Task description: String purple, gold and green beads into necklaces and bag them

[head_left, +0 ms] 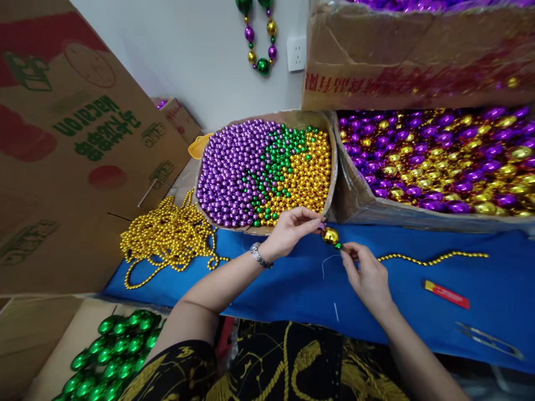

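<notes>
Between my hands is a short string of beads: a large gold bead [330, 236], a small green bead [338, 245] on its right and a small purple one at its left. My left hand [292, 228], with a watch on the wrist, pinches the purple end. At the green end, my right hand [364, 273] is closed in a pinch. A thin pale thread [324, 267] curls below on the blue cloth [284, 289]. A strand of small gold beads [434, 260] runs rightward from behind my right hand; whether it joins the string is hidden.
Ahead, a box [334, 184] holds small purple, green and gold beads; a larger carton [368, 203] has purple and gold ones. Gold bead strands [167, 236] lie left. A red-yellow packet [447, 294] and thread snips [489, 340] rest right. Large green beads [112, 345] sit lower left.
</notes>
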A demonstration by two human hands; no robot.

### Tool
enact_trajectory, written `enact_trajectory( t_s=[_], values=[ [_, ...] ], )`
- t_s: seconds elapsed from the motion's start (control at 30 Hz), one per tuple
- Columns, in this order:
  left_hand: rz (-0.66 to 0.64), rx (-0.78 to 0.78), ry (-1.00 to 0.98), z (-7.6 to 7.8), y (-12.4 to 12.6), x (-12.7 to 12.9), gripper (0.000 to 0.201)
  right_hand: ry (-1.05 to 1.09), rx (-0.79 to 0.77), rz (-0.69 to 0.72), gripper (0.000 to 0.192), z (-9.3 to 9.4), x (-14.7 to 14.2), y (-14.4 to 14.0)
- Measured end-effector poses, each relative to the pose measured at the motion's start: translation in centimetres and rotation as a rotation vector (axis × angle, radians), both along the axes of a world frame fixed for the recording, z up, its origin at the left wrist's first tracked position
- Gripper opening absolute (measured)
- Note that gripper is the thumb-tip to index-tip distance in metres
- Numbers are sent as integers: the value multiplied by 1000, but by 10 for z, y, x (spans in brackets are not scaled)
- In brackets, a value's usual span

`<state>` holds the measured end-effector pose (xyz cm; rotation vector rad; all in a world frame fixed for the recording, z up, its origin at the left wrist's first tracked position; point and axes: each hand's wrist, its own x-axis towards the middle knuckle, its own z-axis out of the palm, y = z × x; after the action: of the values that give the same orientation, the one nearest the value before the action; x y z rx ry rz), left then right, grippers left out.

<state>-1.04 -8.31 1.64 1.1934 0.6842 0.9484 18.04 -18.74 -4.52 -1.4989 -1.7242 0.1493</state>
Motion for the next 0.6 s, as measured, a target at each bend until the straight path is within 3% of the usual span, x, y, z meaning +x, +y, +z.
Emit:
enact_trajectory(
  t_s=[0.13, 0.27, 0.33, 0.4, 0.5, 0.6],
  values=[
    [81, 412, 166, -3, -14, 4, 13, -4, -106, 11, 29, -4, 5, -2],
    [121, 603, 153, 11, -27, -9, 13, -152, 56, 118, 34, 12, 0, 3],
    [94, 610, 135, 16, -35, -28, 13, -182, 100, 163, 24, 17, -8, 7],
    [76, 534, 118, 14, -48, -49, 14, -171, 36, 210, 18, 16, -18, 9],
    [193, 345, 114, 2, -75, -73, 18, -71, -175, 384, 23, 5, -35, 8],
    [287, 313, 231, -6, -100, -90, 13, -48, -186, 474, 24, -8, -46, 3]
  ],
)
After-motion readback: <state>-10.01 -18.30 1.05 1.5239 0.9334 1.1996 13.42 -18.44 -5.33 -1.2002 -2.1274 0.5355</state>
